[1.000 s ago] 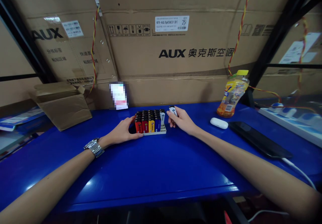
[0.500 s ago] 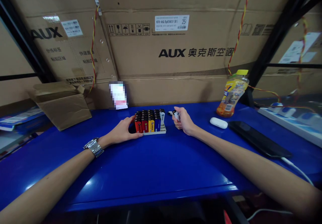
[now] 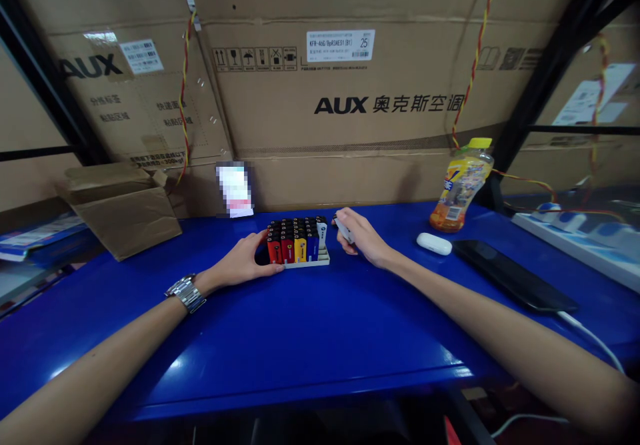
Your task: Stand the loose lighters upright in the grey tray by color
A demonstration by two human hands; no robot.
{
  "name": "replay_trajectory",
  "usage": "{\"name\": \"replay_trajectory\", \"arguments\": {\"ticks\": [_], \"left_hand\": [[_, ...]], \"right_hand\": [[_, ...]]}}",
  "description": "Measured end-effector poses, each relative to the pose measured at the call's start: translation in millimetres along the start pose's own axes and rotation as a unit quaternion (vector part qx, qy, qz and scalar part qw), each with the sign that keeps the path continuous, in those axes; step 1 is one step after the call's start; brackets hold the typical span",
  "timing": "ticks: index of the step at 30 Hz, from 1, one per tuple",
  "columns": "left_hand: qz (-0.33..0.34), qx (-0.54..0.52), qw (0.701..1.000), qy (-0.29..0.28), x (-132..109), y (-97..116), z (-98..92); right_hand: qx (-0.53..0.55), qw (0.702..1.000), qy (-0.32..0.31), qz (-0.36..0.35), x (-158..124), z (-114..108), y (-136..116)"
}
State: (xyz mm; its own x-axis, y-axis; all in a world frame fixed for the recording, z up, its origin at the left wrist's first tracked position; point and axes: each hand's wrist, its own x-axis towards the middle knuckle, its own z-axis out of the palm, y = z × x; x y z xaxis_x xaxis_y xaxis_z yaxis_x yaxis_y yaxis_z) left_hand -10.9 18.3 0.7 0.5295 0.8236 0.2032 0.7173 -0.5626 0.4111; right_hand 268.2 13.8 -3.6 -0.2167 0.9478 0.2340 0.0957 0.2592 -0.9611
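My left hand [image 3: 245, 256] is closed around the left side of a pale tray [image 3: 306, 265] packed with upright lighters, its thumb at the front left corner. The front row holds red lighters [image 3: 287, 250], a yellow lighter [image 3: 300, 250] and a blue lighter [image 3: 313, 247], all with black tops. Behind the bare front right slots stands a white lighter [image 3: 323, 233]. Just right of the tray, my right hand [image 3: 367, 235] grips another white lighter [image 3: 345, 233], tilted with its black top toward the upper left. Fingers hide part of it.
Behind the blue table [image 3: 280, 338] stand large cardboard cartons [image 3: 390, 165]. An open cardboard box [image 3: 125, 218] and a blurred lit screen [image 3: 235, 190] are at left. At right are a drink bottle [image 3: 460, 188], a white earbud case [image 3: 434, 243], a black phone [image 3: 515, 278] and a power strip [image 3: 575, 245].
My right hand has turned and shifted slightly left, so the lighter in it now tilts toward the tray. My left hand and the tray stay in place.
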Motion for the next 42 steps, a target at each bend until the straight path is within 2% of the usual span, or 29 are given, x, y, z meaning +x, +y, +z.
{"name": "replay_trajectory", "arguments": {"ticks": [3,5,7,15,25,27,32,42], "left_hand": [[0.001,0.001,1.000,-0.006,0.3,0.2,0.0],[-0.004,0.000,1.000,-0.008,0.3,0.4,-0.1],[-0.009,-0.001,1.000,-0.009,0.2,0.4,0.1],[-0.006,0.001,1.000,-0.008,0.0,1.5,0.2],[-0.007,0.002,1.000,-0.014,0.7,1.4,0.8],[-0.007,0.003,1.000,-0.014,0.7,1.5,0.7],[-0.006,0.004,1.000,-0.014,0.1,1.3,0.1],[-0.010,0.010,1.000,-0.011,0.1,2.2,0.5]], "right_hand": [[-0.113,0.988,-0.009,-0.104,-2.5,-1.5,-8.1],[-0.202,0.964,0.004,-0.172,-3.2,-2.7,-11.5],[-0.251,0.947,0.012,-0.201,-2.9,-3.4,-11.6],[-0.176,0.972,-0.023,-0.154,3.2,-1.4,6.7],[-0.113,0.985,-0.056,-0.121,2.3,-0.9,3.6],[-0.141,0.981,-0.055,-0.122,0.1,-0.9,1.7],[-0.227,0.959,-0.006,-0.167,-6.6,-1.9,-5.5],[-0.304,0.922,-0.013,-0.238,-5.8,-2.1,1.4]]}}
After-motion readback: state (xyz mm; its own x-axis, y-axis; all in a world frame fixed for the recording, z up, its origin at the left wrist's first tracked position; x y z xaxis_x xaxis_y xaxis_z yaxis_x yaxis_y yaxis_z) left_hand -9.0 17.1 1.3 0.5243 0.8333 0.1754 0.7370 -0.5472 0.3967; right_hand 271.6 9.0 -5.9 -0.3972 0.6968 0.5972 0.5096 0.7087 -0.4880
